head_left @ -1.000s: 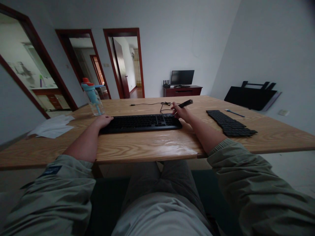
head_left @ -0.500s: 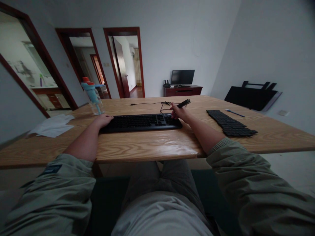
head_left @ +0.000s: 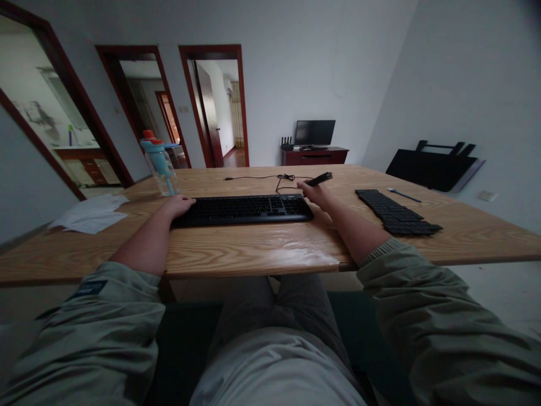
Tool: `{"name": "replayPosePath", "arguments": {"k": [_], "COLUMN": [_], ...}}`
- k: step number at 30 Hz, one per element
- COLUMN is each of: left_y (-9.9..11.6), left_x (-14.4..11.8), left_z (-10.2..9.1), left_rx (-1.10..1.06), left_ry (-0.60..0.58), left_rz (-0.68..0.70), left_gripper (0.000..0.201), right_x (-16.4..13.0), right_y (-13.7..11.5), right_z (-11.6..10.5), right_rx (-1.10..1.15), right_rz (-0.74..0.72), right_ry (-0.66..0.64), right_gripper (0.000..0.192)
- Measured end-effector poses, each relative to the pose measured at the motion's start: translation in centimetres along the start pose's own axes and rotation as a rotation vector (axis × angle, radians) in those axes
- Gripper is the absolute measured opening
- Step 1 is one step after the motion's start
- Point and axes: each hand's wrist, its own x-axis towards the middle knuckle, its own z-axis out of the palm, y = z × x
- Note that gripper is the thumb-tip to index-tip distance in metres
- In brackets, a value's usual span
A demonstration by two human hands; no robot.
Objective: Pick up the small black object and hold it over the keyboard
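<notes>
A black keyboard [head_left: 240, 219] lies flat on the wooden table in front of me. My left hand [head_left: 180, 206] is closed on its left end, thumb along the top edge. Past the keyboard's far right corner, my right hand [head_left: 316, 194] is closed around a dark, stick-like tool [head_left: 320, 179]. The tool's rear end points up and to the right; its front end is hidden by the fingers, so its kind cannot be made out. To the right, rows of black keycaps [head_left: 395, 213] lie side by side, with a blue-handled brush [head_left: 404, 195] behind them.
The keyboard's cable [head_left: 253, 178] lies bundled behind it on the wooden table [head_left: 253, 254]. A clear bottle [head_left: 163, 172] with a red and blue lid stands at the left, near white tissues [head_left: 91, 214]. A monitor [head_left: 315, 133] is on a far cabinet.
My right hand has shifted slightly right, off the keyboard's right-hand keys, with the dark tool still in it. My left hand stays on the keyboard's left end.
</notes>
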Motion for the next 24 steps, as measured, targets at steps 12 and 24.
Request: {"name": "replayPosePath", "arguments": {"k": [12, 24], "left_y": [0.3, 0.2], "left_x": [-0.4, -0.3], "left_z": [-0.1, -0.1], "left_rx": [0.006, 0.026], "left_ry": [0.000, -0.002], "left_rz": [-0.010, -0.002], "left_gripper": [0.030, 0.032], "right_x": [-0.8, -1.1], "right_y": [-1.0, -1.6], "right_z": [0.0, 0.0], "right_rx": [0.126, 0.162], "right_rz": [0.151, 0.163], "right_ry": [-0.123, -0.146], "right_gripper": [0.017, 0.010]}}
